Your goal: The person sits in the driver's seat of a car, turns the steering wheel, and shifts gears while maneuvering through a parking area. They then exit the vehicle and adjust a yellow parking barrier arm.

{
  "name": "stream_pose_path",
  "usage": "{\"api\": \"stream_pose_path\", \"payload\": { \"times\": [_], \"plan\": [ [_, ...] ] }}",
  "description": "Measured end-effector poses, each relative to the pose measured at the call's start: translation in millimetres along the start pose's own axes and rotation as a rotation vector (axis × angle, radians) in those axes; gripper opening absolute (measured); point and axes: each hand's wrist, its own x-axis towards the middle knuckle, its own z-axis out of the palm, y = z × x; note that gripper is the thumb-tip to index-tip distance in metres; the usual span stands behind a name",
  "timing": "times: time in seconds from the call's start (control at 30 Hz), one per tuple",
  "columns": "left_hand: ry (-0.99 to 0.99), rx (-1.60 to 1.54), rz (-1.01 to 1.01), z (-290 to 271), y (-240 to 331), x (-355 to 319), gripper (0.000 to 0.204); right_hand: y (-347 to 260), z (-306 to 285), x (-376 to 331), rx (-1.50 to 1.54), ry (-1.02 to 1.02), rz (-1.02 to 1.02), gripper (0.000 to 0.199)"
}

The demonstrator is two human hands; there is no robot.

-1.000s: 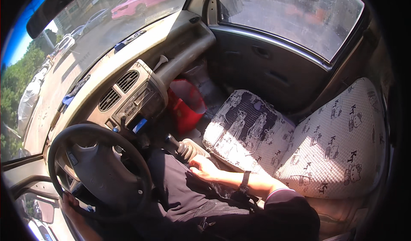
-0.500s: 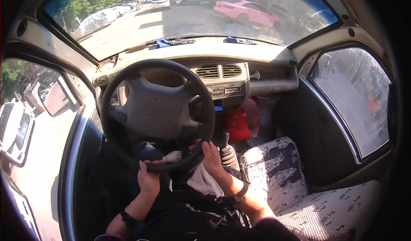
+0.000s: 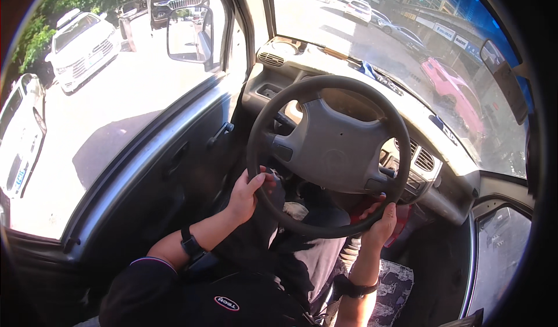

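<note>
Now the view is being swung left compared with half a second ago: the driver's door window (image 3: 99,124) is being shown beside the steering wheel (image 3: 328,153), where the windscreen was centred then. One steering wheel is being held low by two hands, both on its rim as before, so steering is judged to be in hand. The left hand (image 3: 247,194) is being kept at the wheel's lower left, fingers curled and clamped on the rim. The right hand (image 3: 381,225) is being kept at its lower right, fingers wrapped on the rim. Above the wheel's left, one side mirror (image 3: 189,33) is being seen. Two dark wristbands are being worn.
</note>
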Motion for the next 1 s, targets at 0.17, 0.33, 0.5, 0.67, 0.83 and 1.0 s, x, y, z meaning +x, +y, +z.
{"api": "stream_pose_path", "payload": {
  "times": [0.17,0.33,0.5,0.67,0.83,1.0],
  "plan": [
    [-0.024,0.221,0.296,12,36,34,0.055,-10,-2,8,-0.034,-0.01,-0.023,0.045],
    [0.036,1.062,0.865,48,80,47,0.074,-15,-2,6,-0.084,-0.061,0.019,0.043],
    [-0.156,1.287,0.924,112,131,66,0.074,-15,-6,9,-0.102,-0.091,-0.001,0.043],
    [-0.334,1.36,1.015,164,148,111,0.064,-42,8,29,-0.237,-0.131,-0.043,0.045],
    [-0.447,1.534,0.882,212,154,137,0.055,-63,11,72,-0.404,-0.226,-0.1,0.044],
    [-0.425,1.755,0.514,228,158,131,0.059,-66,9,83,-0.417,-0.303,-0.093,0.041]
  ]
}}
